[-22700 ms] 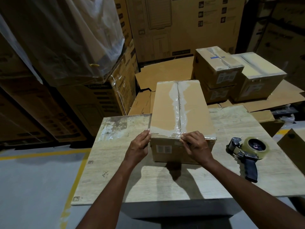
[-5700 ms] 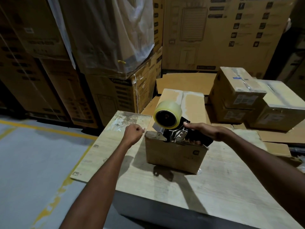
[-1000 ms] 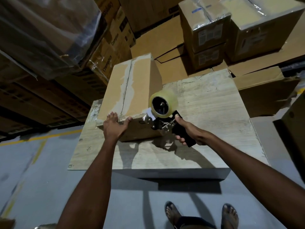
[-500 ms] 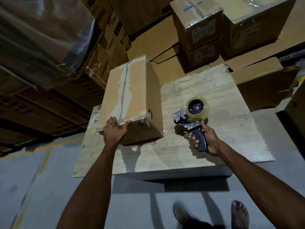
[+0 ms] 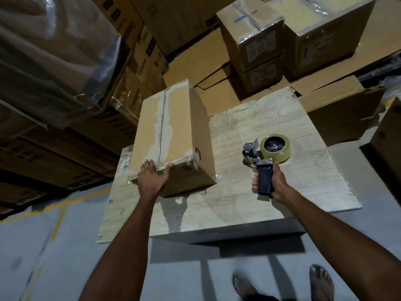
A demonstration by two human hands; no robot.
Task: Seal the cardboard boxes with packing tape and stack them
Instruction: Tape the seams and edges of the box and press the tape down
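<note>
Tape dispenser [image 5: 269,153] is off the cardboard box [image 5: 173,131]. A second ago it sat against the near top edge; now it rests on the table [image 5: 271,205], well to the right of the box. Right grip [image 5: 275,183] is still clenched round the black handle. Left grip [image 5: 152,181] lies flat on the near top edge, fingers over the tape end, grasping nothing. The box stands on the table's left side. Judgement: the seam pass is finished. Pressing down, then stacking by the sealed boxes [image 5: 253,40] behind, remains.

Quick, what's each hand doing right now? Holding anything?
Left hand: open, fingers fairly straight, pressing on the near end of the cardboard box.
Right hand: closed around the handle of the tape dispenser.
</note>
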